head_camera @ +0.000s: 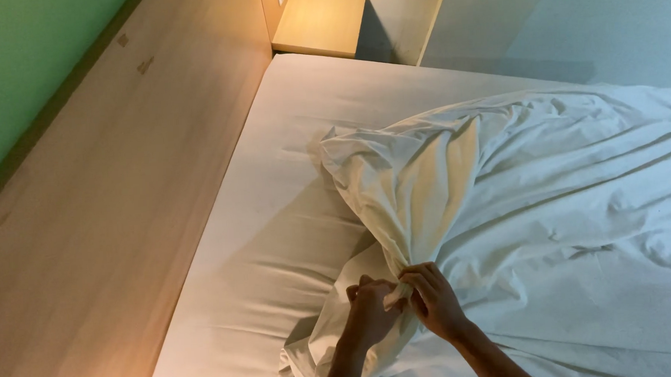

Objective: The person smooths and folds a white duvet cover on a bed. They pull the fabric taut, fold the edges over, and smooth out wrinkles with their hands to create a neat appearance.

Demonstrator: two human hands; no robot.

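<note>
A white duvet cover (550, 200) lies rumpled over the right part of the bed, with one corner bunched up in a peak near the middle. My left hand (370, 313) and my right hand (433, 298) are side by side at the lower centre. Both pinch the gathered fabric at the base of that peak. The fingers are closed tight on the cloth. Under it, the mattress has a smooth white fitted sheet (276, 214).
A long light wooden headboard (114, 208) runs along the left of the bed, with a green wall (23, 59) behind it. A small wooden bedside shelf (319, 21) is lit warmly at the top. Pale floor (610, 21) shows at the upper right.
</note>
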